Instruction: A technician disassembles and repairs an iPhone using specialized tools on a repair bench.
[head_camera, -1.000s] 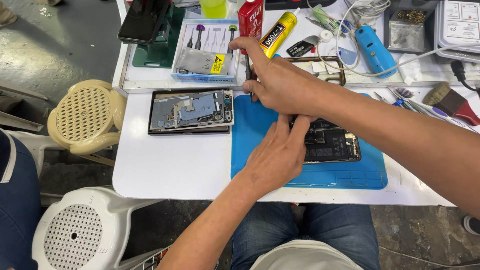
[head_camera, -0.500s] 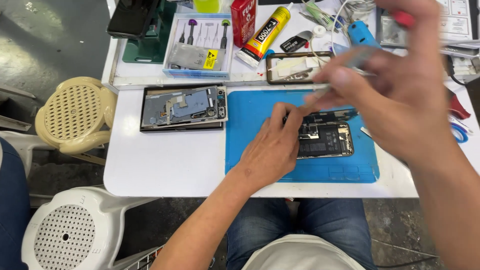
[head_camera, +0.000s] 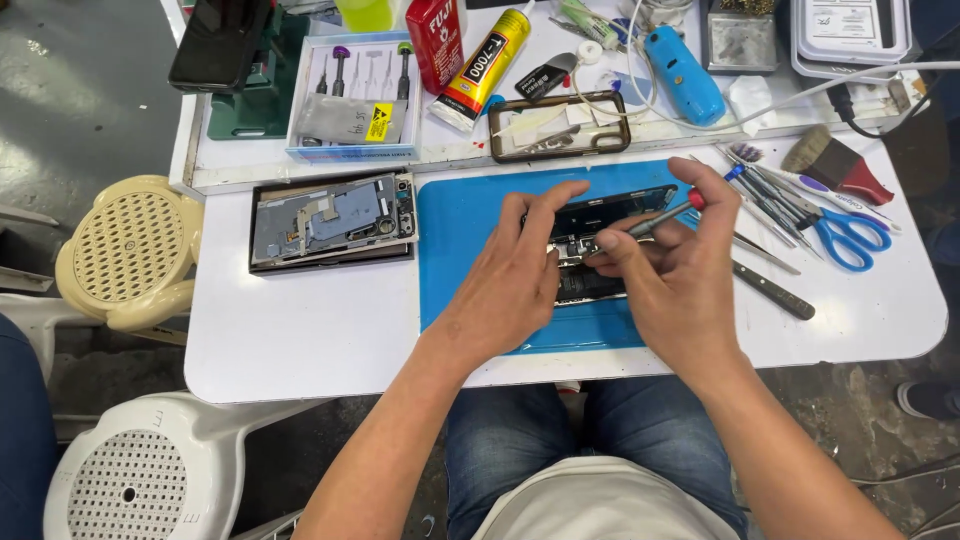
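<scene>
Far left, beside the table (head_camera: 300, 340): a cream stool (head_camera: 130, 250) and, nearer the camera, a white chair (head_camera: 130, 480). On the table's left part lies an opened phone chassis (head_camera: 330, 220), face up, clear of both hands. Behind it on the raised shelf: a bit tray (head_camera: 350, 100), a red can (head_camera: 436, 40), a yellow glue tube (head_camera: 485, 65).

Centre: a blue mat (head_camera: 460, 250) with the opened phone (head_camera: 600, 240) lying flat on it. The left hand (head_camera: 510, 290) rests on the phone's left half, fingers pressing down on its inner parts, steadying it; it grips nothing. The right hand (head_camera: 680, 280) is clenched around a screwdriver (head_camera: 665, 215) with a red end, thumb and forefinger pinching the shaft, tip pointed down-left into the phone's middle. Whether the tip touches a screw cannot be told; fingers cover it.

Behind the phone: an empty phone frame (head_camera: 560, 125) and a blue cylindrical tool (head_camera: 685, 75).

Right: tweezers (head_camera: 765, 200), blue scissors (head_camera: 845, 235), a brush (head_camera: 840, 165), and a dark-handled tool (head_camera: 775, 290) just beside the right hand
</scene>
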